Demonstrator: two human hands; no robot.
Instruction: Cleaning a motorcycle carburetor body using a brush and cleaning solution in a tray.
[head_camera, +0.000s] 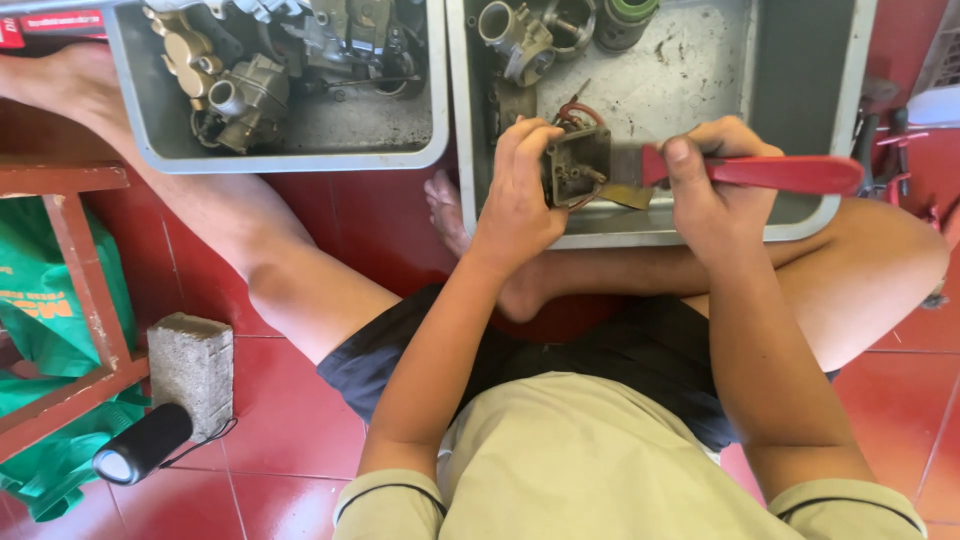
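I sit on a red tiled floor with my legs around a grey metal tray (830, 215). My left hand (520, 195) grips a small square metal engine part (577, 165) with a red wire loop on top, held over the tray's near edge. My right hand (715, 190) holds a brush with a red handle (790, 173). Its worn bristle end (628, 195) touches the lower right side of the part.
A second grey tray (290, 160) at the upper left holds several brass and metal engine parts. More parts (520, 40) lie at the far end of the near tray. A concrete block (192, 368), a black cylinder (143, 444), a red wooden frame (85, 270) and a green bag (40, 310) sit at my left.
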